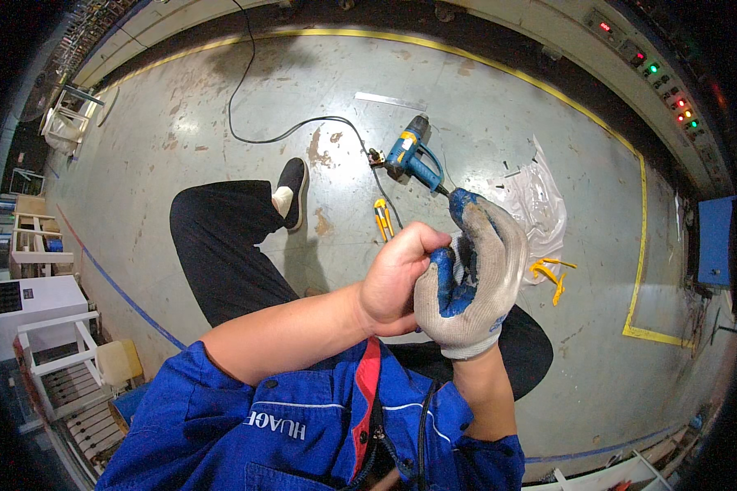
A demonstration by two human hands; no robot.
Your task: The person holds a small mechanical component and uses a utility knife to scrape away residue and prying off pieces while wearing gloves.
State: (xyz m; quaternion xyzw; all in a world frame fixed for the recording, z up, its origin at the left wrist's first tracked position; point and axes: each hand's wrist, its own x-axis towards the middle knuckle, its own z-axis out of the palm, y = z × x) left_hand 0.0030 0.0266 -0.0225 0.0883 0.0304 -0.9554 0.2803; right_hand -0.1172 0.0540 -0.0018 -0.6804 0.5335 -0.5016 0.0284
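Note:
My bare left hand (393, 282) and my gloved right hand (475, 278) meet in front of my chest. The left hand's thumb lies near the glove's blue thumb, and its other fingers are curled and mostly hidden. A grey knitted work glove with a blue coated palm covers my right hand, whose fingers bend inward. Something small and dark shows between the hands, too hidden to name. Beyond them on the floor lies a blue corded heat gun (405, 154). A yellow utility knife (382, 219) rests left of it.
Right of my hands is a crumpled clear plastic sheet (540, 209) with a yellow plastic clamp (557, 280) by it. A metal strip (389, 101) lies farther off. A black cable (287, 132) crosses the floor. My bent left leg (221, 245) is at the left.

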